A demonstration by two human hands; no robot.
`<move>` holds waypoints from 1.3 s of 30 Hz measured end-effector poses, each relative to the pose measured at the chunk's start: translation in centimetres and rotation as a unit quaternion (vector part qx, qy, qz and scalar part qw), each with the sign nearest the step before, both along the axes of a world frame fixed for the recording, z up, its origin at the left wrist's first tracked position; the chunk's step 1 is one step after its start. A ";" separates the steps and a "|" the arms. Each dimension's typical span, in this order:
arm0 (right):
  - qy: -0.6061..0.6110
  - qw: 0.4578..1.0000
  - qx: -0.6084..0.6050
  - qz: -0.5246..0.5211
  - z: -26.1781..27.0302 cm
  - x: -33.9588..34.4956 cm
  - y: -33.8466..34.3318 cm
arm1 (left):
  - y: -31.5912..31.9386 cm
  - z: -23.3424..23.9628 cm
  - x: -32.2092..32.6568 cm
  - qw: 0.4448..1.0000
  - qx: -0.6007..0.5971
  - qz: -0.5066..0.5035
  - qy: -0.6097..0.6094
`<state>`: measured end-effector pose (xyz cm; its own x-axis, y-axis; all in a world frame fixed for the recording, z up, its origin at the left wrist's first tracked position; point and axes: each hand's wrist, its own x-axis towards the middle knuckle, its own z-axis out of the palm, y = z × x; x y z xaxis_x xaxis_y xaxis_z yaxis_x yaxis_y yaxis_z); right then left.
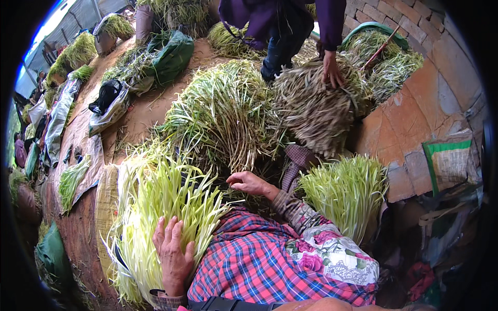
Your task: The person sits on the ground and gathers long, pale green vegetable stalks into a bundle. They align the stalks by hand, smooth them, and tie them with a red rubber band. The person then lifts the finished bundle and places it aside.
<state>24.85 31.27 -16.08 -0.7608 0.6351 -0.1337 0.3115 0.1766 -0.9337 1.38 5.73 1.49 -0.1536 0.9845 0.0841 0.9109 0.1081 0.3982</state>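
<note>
My left hand (171, 248) rests with spread fingers against a thick heap of pale yellow-green leaves (155, 194), which look like blanched chives, on my left. Nothing sits in my right hand (251, 183); its fingers are loosely bent above the dark gap in front of my plaid apron (249, 256). Just beyond it stands a large pile of untrimmed green leaves (225, 120), brownish stems towards me. To the right of my right sleeve is another upright bundle of pale leaves (344, 194).
Across from me, a person in purple has a hand (332, 70) on a big blurred bundle of dull leaves (315, 105). A green sack (171, 56) and a black cap-like item (107, 95) lie farther left. Flattened brown sheets (412, 116) cover the right side.
</note>
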 end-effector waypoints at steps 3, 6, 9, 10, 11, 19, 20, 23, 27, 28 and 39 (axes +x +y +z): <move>0.006 1.000 0.013 0.012 -0.3 -0.6 -0.5 | -0.1 -0.2 -0.1 1.000 0.001 -0.002 0.004; 0.018 0.999 0.039 0.014 -0.5 -1.0 -1.1 | -0.1 -0.4 -0.2 1.000 0.001 -0.002 0.009; 0.008 0.999 0.036 0.015 -1.0 -1.2 -1.6 | 0.0 -0.3 -0.1 1.000 -0.001 -0.001 0.009; -0.010 0.999 0.026 0.028 -0.9 -1.3 -1.6 | 0.0 -0.3 -0.1 1.000 -0.002 -0.001 0.008; -0.011 0.999 0.028 0.031 -0.9 -1.4 -1.6 | 0.0 -0.3 -0.2 1.000 -0.002 -0.001 0.007; -0.008 0.998 0.026 0.057 -1.1 -1.5 -2.1 | 0.1 -0.1 -0.1 1.000 -0.010 0.002 -0.001; -0.007 0.998 0.024 0.058 -1.0 -1.5 -2.1 | 0.1 -0.1 -0.1 1.000 -0.011 0.001 0.000; 0.038 0.998 0.027 0.040 -0.3 -2.1 -2.5 | 0.2 -0.1 0.0 1.000 -0.016 0.002 0.002; 0.108 0.994 -0.025 -0.021 0.8 -2.8 -2.6 | 0.2 -0.2 0.0 1.000 -0.026 0.015 -0.001; 0.095 0.993 -0.069 -0.022 1.0 -2.9 -2.3 | 0.2 -0.3 0.1 0.999 -0.025 0.022 0.001; 0.129 0.978 -0.133 -0.095 3.8 -5.8 -0.3 | -0.5 -1.1 -0.2 0.994 -0.015 0.102 0.028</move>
<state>19.01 30.95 -12.27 -0.6628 0.7369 -0.1325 0.0624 -0.1220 -0.9906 1.21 5.24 0.42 -0.3464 0.9356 0.0688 0.8893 0.3041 0.3416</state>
